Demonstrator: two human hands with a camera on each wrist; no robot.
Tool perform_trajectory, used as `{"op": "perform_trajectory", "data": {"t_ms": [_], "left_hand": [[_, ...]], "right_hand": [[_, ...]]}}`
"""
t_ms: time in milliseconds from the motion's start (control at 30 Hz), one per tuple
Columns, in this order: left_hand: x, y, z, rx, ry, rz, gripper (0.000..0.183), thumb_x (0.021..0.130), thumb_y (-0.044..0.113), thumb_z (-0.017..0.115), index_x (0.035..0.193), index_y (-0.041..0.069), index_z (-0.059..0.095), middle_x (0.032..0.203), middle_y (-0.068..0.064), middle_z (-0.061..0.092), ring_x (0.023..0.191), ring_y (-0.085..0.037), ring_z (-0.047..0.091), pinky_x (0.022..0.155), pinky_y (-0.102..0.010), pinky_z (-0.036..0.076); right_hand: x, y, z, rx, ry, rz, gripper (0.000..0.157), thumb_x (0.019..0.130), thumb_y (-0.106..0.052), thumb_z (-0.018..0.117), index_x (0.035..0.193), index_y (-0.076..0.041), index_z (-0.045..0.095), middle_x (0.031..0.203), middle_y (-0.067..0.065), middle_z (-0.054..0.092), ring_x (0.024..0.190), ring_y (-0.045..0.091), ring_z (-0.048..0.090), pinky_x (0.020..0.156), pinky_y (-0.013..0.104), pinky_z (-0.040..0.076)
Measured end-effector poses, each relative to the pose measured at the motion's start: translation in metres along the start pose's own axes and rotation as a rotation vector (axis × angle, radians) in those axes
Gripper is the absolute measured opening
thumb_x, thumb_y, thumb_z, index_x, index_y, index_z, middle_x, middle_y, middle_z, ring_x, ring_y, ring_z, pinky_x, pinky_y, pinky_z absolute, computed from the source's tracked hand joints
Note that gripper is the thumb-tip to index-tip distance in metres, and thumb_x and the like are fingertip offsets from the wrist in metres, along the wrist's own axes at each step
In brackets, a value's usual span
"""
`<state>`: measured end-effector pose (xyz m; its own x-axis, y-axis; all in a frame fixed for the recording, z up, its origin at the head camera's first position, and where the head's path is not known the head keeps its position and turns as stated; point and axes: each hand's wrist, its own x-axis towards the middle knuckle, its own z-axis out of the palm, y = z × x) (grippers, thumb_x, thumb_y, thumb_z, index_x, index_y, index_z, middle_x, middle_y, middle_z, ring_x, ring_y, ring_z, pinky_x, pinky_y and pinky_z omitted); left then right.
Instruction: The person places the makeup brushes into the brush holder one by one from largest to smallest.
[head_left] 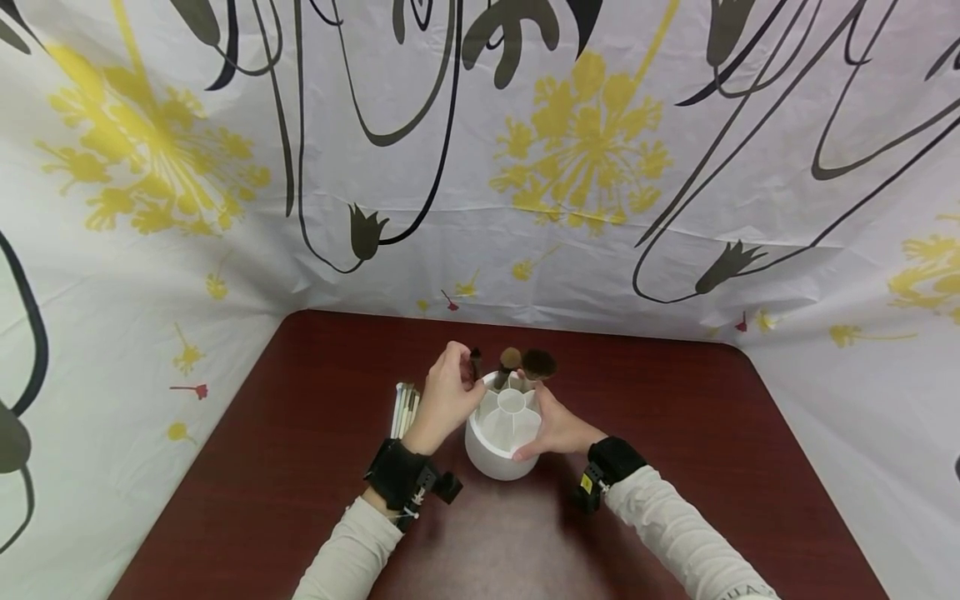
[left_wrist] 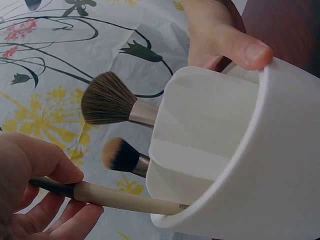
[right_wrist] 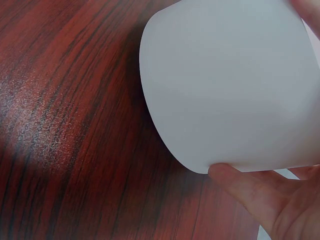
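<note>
A white round holder (head_left: 495, 460) with petal-shaped compartments stands on the table. My right hand (head_left: 561, 427) grips it from the right, the thumb (left_wrist: 245, 50) over the rim in the left wrist view. My left hand (head_left: 450, 398) pinches a makeup brush (left_wrist: 125, 198) by the dark part above its beige handle; the handle's lower end is inside a compartment at the holder's back left. Two more makeup brushes stand in the holder, bristles up: a large dark fluffy one (left_wrist: 106, 100) and a smaller tan-tipped one (left_wrist: 122, 156). The front compartments show bare white walls.
Several slim, light-handled brushes (head_left: 404, 408) lie on the dark red wooden table (head_left: 315, 467) left of my left wrist, partly hidden by it. A white cloth (head_left: 480, 208) with yellow and grey flower prints hangs behind the table and along its sides.
</note>
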<state>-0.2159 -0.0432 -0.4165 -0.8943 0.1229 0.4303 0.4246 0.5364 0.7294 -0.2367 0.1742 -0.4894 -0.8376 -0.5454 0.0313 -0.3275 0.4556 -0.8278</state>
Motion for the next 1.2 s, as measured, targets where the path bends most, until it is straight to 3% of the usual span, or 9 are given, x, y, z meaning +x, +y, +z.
{"op": "perform_trajectory", "data": {"t_ms": [567, 767, 1200], "left_hand": [[-0.005, -0.018, 0.015, -0.003, 0.012, -0.035, 0.033, 0.073, 0.003, 0.065, 0.099, 0.006, 0.045, 0.082, -0.006, 0.054, 0.071, -0.015, 0.055, 0.060, -0.024, 0.047], [-0.008, -0.020, 0.018, 0.012, -0.017, -0.058, 0.033, 0.073, 0.003, 0.065, 0.099, 0.006, 0.045, 0.083, -0.005, 0.054, 0.072, -0.015, 0.055, 0.061, -0.024, 0.047], [-0.010, -0.022, 0.021, 0.013, -0.046, -0.053, 0.032, 0.070, 0.000, 0.065, 0.097, 0.007, 0.048, 0.084, -0.005, 0.055, 0.074, -0.014, 0.058, 0.064, -0.025, 0.048]], "right_hand": [[-0.001, -0.001, -0.001, 0.019, 0.000, -0.008, 0.125, 0.053, -0.021, 0.088, 0.145, -0.014, 0.004, 0.140, 0.012, 0.025, 0.122, 0.025, 0.036, 0.100, 0.044, 0.028], [-0.001, -0.001, 0.000, 0.024, 0.003, -0.006, 0.126, 0.052, -0.021, 0.088, 0.145, -0.009, 0.004, 0.140, 0.012, 0.025, 0.122, 0.025, 0.035, 0.100, 0.044, 0.027], [-0.001, -0.001, 0.000, 0.011, 0.003, -0.017, 0.127, 0.052, -0.024, 0.088, 0.145, -0.012, 0.003, 0.144, 0.013, 0.020, 0.126, 0.026, 0.030, 0.102, 0.047, 0.025]]}}
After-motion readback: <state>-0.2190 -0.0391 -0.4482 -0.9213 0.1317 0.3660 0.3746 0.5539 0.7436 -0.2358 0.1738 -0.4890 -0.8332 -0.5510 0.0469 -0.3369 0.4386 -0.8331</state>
